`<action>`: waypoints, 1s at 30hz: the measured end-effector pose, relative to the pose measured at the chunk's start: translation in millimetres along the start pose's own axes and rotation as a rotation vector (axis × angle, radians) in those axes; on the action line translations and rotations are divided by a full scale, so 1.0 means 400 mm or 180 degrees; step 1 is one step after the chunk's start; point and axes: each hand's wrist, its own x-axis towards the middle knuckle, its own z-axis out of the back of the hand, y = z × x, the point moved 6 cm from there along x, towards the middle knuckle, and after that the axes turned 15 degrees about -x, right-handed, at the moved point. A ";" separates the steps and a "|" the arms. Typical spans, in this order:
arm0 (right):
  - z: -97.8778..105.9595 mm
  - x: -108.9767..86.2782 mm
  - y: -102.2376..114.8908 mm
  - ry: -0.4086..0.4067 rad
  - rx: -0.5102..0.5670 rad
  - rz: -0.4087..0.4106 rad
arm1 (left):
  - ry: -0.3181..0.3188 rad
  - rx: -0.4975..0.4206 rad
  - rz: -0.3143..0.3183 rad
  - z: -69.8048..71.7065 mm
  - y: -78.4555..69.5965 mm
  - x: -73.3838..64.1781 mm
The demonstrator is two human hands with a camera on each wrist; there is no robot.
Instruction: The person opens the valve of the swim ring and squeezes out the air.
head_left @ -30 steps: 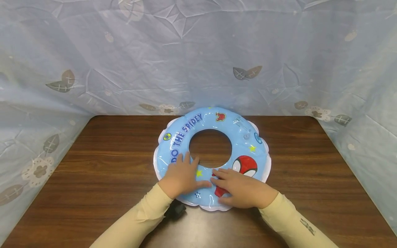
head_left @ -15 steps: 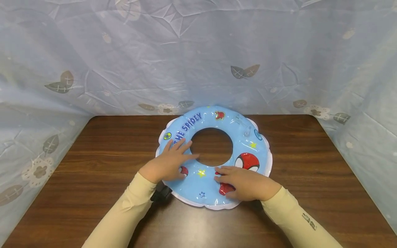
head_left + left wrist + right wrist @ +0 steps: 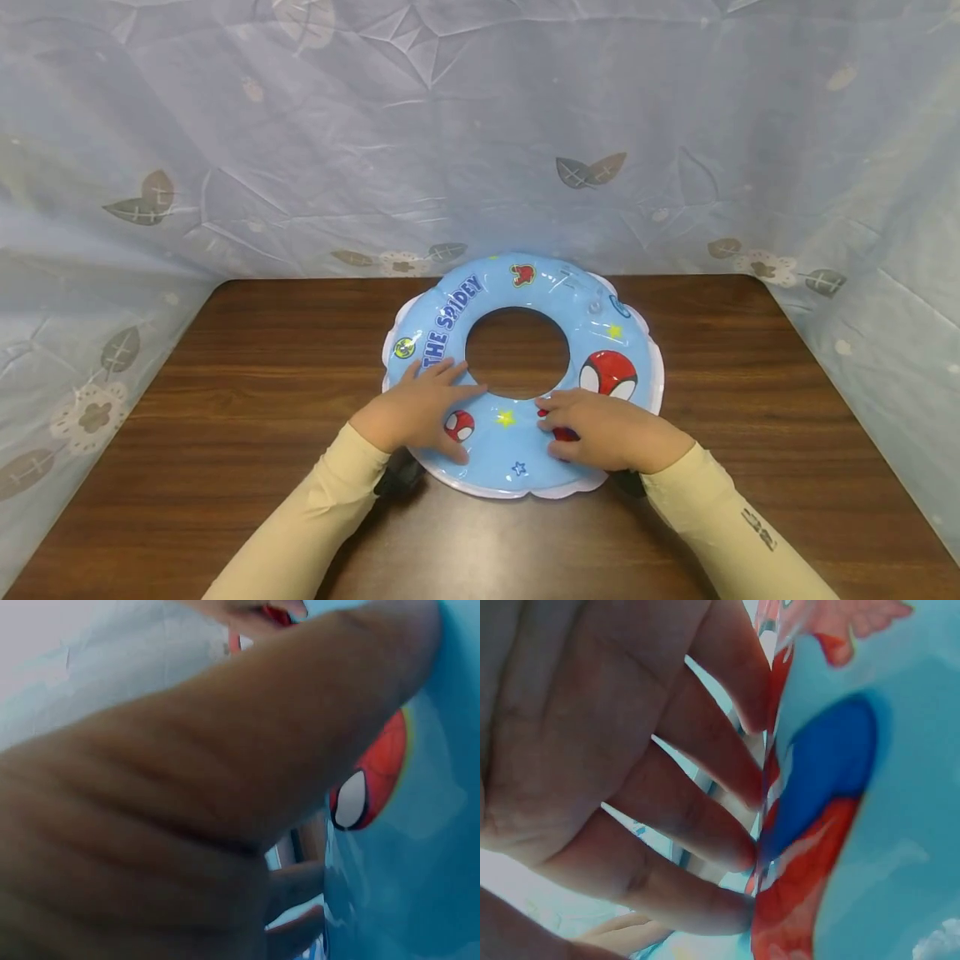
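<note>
A light blue inflatable swim ring [image 3: 517,454] with a white scalloped edge lies on the wooden table, printed with red masked faces, stars and lettering. On its front left part rests my left hand [image 3: 412,412], fingers spread toward the hole. My right hand [image 3: 611,429] touches the front right part, its fingers extended and slightly bent over a red print. In the right wrist view the fingertips [image 3: 739,911] meet the shiny vinyl. The left wrist view has the thumb [image 3: 315,697] lying across the ring beside a red face print [image 3: 375,776].
The brown wooden table [image 3: 225,400] extends to both sides and in front of the ring. Behind it and along its sides hangs a pale blue curtain [image 3: 480,150] with leaf and flower prints, close to the ring's far edge.
The swim ring has turned a little counterclockwise, its front prints shifting right. My left hand has moved left and slightly back again over the ring; my right hand has moved slightly right and away.
</note>
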 end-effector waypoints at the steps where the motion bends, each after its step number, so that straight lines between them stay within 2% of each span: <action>1: 0.001 0.001 -0.001 -0.0020 -0.0015 -0.0011 | 0.0001 0.0009 0.0041 -0.003 -0.002 -0.001; 6: 0.005 0.003 -0.005 -0.0093 -0.0103 -0.0076 | -0.0061 0.0132 0.0123 -0.017 -0.011 -0.001; 15: 0.008 0.004 -0.012 -0.0172 -0.0273 -0.0187 | -0.0206 0.0075 0.0165 -0.031 -0.035 -0.002; 30: 0.005 0.014 -0.035 -0.0290 -0.0269 -0.0230 | -0.0416 0.0154 0.0310 -0.057 -0.066 -0.004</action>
